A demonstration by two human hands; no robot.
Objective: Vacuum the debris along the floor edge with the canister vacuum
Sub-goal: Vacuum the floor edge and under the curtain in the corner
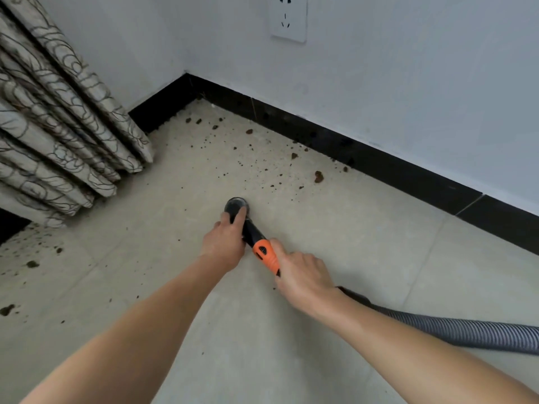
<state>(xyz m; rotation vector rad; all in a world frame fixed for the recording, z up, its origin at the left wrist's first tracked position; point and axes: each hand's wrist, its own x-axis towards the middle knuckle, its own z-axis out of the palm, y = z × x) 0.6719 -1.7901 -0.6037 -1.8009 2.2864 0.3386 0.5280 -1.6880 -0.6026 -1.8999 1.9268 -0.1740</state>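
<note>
Left hand [226, 243]: wrapped round the black tube just behind the nozzle, one finger laid along it.
Right hand [303, 275]: closed round the orange grip [265, 256], a smooth moulded plastic piece.
Nozzle [236, 206]: a round, dark, open mouth, held low and short of the dirt; contact with the tile cannot be judged from this angle.
Hose [466, 330]: grey, ribbed and flexible, led off to the right; the canister is not seen.
Debris [318, 177]: brown, irregular crumbs and a few larger clods, strewn along the skirting board [364, 158] and into the corner, with more near the curtain [58, 126].
Floor [379, 258]: pale matt tiles, thin joints.
Risk, clods: the round mouth may be blocked by the bigger lumps, or they may be pushed and smeared rather than lifted.
Risk, curtain: the loose patterned fabric could be drawn in if the corner is approached closely.
Risk, skirting: the glossy black face could be scuffed by the hard rim.
</note>
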